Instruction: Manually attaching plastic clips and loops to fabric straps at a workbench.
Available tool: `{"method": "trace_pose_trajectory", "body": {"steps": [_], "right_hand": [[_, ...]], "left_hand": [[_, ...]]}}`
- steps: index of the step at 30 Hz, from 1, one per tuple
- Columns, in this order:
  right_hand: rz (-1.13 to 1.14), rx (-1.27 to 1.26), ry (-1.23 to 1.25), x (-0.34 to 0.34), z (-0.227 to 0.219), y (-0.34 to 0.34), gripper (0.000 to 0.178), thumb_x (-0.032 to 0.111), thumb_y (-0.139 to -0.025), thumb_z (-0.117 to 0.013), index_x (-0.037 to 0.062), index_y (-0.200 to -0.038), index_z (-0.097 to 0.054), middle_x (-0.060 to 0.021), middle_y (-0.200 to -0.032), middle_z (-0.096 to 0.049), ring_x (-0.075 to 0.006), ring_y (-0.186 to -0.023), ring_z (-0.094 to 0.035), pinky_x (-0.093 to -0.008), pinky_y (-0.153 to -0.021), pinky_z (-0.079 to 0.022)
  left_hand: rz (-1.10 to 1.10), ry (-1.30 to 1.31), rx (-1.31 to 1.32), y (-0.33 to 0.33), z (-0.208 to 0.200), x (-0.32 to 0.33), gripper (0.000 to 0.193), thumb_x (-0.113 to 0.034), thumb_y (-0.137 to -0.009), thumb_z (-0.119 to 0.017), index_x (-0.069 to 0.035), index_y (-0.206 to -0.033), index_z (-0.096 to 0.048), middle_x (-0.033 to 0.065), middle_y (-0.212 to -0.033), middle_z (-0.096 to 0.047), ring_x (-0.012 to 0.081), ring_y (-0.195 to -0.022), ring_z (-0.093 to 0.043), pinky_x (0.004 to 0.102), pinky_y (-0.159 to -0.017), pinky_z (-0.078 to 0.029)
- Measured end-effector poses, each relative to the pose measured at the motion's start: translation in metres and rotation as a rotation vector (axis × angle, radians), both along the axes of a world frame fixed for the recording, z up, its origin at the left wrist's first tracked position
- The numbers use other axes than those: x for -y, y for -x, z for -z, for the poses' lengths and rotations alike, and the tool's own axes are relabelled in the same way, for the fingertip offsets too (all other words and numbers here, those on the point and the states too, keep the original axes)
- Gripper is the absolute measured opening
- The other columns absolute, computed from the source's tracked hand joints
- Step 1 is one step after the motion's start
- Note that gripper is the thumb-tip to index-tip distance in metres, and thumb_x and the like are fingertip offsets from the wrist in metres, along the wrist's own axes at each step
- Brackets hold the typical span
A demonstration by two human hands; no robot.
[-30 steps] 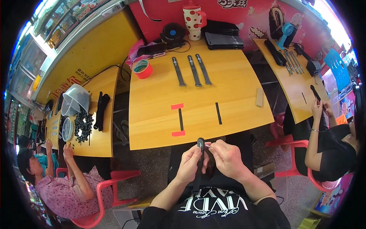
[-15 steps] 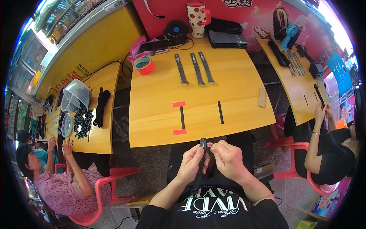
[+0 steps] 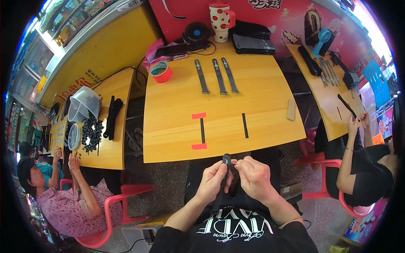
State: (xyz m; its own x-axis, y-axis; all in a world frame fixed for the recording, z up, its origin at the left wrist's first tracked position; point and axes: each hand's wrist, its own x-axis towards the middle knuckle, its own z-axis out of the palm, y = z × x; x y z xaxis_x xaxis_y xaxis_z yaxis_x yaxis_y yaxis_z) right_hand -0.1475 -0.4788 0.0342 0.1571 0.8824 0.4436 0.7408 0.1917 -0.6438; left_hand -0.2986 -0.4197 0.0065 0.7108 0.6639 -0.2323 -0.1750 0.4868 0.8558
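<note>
Beyond the table's near edge, over my lap, my left hand (image 3: 211,182) is closed round a black strap (image 3: 227,159) with a rounded upper end. Its thumb presses flat on the strap, and the lower part hangs toward my shirt. Right beside that end, my right hand (image 3: 255,178) is closed in a pinch; whatever lies between its fingertips is too small to make out. Three dark grey straps (image 3: 219,76) lie side by side farther up the wooden table (image 3: 177,101). Nearer are two black strips, one (image 3: 202,130) between red tape pieces (image 3: 199,146).
A red tape roll (image 3: 161,72), a phone (image 3: 171,51), a black fan (image 3: 196,35), a spotted tumbler (image 3: 220,22) and stacked dark pouches (image 3: 254,44) stand at the back. A small wooden block (image 3: 291,109) lies right. Co-workers sit at tables on both sides.
My hands stay almost in place, and the strap's upper end has shifted slightly. On the right, a co-worker's black strip has swung leftward over their table.
</note>
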Motion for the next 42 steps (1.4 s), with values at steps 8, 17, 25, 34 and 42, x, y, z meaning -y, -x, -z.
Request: {"method": "trace_pose_trajectory", "body": {"steps": [8,17,25,34,42], "right_hand": [[0.005,0.011,0.019,0.000,0.002,0.000,0.008,-0.001,-0.079,-0.067,0.0024,-0.082,-0.061,-0.0095,-0.071,-0.055,-0.0266,-0.064,-0.062,-0.0346,-0.052,-0.047],[0.001,0.094,0.015,0.001,0.003,0.000,0.010,-0.001,-0.077,-0.067,0.0034,-0.082,-0.060,-0.0091,-0.071,-0.054,-0.0255,-0.062,-0.061,-0.0344,-0.051,-0.047],[-0.071,0.244,0.034,0.003,0.004,-0.006,0.020,0.000,-0.066,-0.065,0.0051,-0.084,-0.056,-0.0082,-0.074,-0.052,-0.0239,-0.064,-0.059,-0.0332,-0.052,-0.046],[-0.072,0.479,-0.033,0.002,0.002,-0.006,0.018,0.009,-0.067,-0.060,0.0015,-0.083,-0.057,-0.0078,-0.073,-0.050,-0.0198,-0.059,-0.055,-0.0290,-0.049,-0.044],[-0.243,0.159,0.022,-0.005,0.022,-0.018,0.016,0.011,-0.072,-0.059,0.0018,-0.085,-0.059,-0.0080,-0.070,-0.050,-0.0213,-0.057,-0.055,-0.0302,-0.048,-0.045]], "left_hand": [[-0.009,0.020,0.010,-0.001,0.002,0.002,0.037,-0.028,-0.105,-0.040,-0.001,-0.125,-0.056,0.0024,-0.067,-0.053,0.0087,-0.054,-0.048,0.0209,-0.049,-0.041],[-0.025,-0.063,-0.057,0.001,0.003,0.003,0.032,-0.025,-0.105,-0.041,-0.002,-0.119,-0.058,0.0010,-0.068,-0.053,0.0068,-0.054,-0.047,0.0197,-0.050,-0.040],[-0.015,-0.149,-0.105,0.003,0.004,0.001,0.028,-0.025,-0.105,-0.043,-0.002,-0.098,-0.057,-0.0019,-0.062,-0.049,0.0038,-0.051,-0.042,0.0181,-0.048,-0.036],[0.042,-0.139,-0.112,0.006,0.002,-0.001,0.027,-0.023,-0.104,-0.044,-0.003,-0.091,-0.055,-0.0030,-0.062,-0.047,0.0022,-0.050,-0.039,0.0179,-0.044,-0.030],[0.078,-0.241,-0.232,0.009,0.004,-0.004,0.026,-0.021,-0.103,-0.048,-0.002,-0.087,-0.056,-0.0042,-0.062,-0.044,0.0034,-0.056,-0.039,0.0206,-0.050,-0.033]]}}
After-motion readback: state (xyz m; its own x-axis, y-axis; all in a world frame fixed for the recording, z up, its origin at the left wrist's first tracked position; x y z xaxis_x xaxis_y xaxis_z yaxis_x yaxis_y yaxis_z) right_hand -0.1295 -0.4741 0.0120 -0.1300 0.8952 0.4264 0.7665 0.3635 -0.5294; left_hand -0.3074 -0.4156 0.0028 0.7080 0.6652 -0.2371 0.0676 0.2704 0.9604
